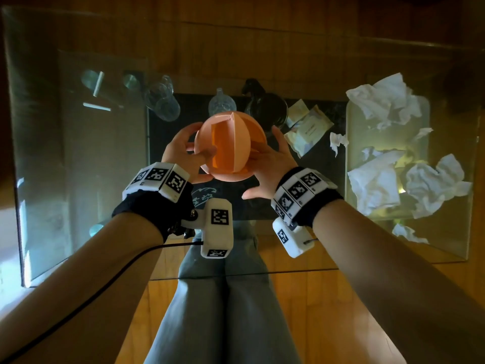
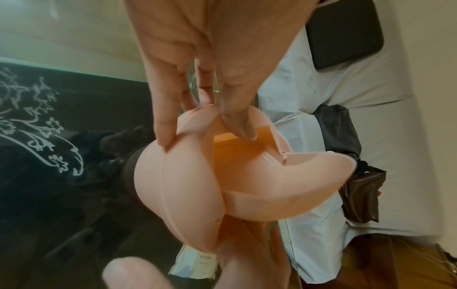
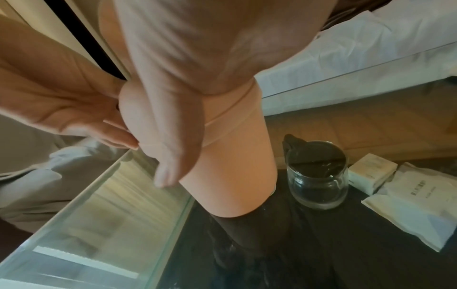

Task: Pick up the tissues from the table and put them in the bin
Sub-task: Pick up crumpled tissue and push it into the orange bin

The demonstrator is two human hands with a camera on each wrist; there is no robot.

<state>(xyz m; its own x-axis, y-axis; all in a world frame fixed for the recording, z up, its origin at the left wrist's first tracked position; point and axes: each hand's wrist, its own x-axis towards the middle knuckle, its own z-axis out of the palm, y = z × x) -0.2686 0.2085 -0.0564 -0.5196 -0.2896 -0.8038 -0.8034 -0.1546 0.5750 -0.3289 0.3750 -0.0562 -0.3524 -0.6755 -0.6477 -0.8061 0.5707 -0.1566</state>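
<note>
1. The bin (image 1: 231,148) is a small round peach one, held up over the glass table (image 1: 78,153) between both hands. Its lid is tipped open, and the inside that shows looks orange. You cannot tell if anything is in it.
2. The left hand (image 1: 183,153) grips the bin's left side, with fingers curled round it and the thumb in the lid gap. In the left wrist view the fingers (image 2: 163,125) press on the lid edge.
3. The right hand (image 1: 270,164) holds the bin's right side, fingers curved against it. In the right wrist view the hand covers most of the bin, and the picture is blurry.
4. The tissues (image 1: 388,103) are white and crumpled. They lie in a heap on the right part of the table, well apart from the bin. One small tissue (image 1: 409,233) lies near the table's front edge.
5. A glass jug (image 3: 317,176) with a dark lid stands on the dark cloth (image 3: 321,244) just behind the bin. It looks see-through, and what is in it is hard to make out.
6. Some white packets (image 1: 307,130) lie beside the jug.
7. Clear glasses (image 1: 162,98) lie further left, hard to see.
</note>
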